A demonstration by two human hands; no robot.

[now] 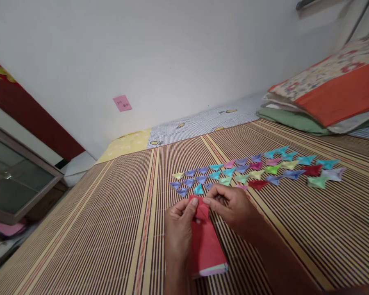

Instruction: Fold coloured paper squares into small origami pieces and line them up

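Observation:
A small folded piece of red paper (202,211) is pinched between both hands. My left hand (182,223) grips its left side, thumb on top. At its upper right corner, my right hand (230,205) pinches the edge between thumb and fingers. Beneath lies a stack of coloured paper (206,250) with a red sheet uppermost and paler sheets showing at the near edge. Just beyond my hands, several rows of small folded paper boats (242,179) in blue, purple, green, yellow, pink and red stand on the striped mat.
The striped bamboo mat (110,229) covers the bed. Folded bedding (335,90) is piled at the back right. A pink note (122,103) sticks to the white wall (172,53). At the left stands a cabinet with glass doors (15,176).

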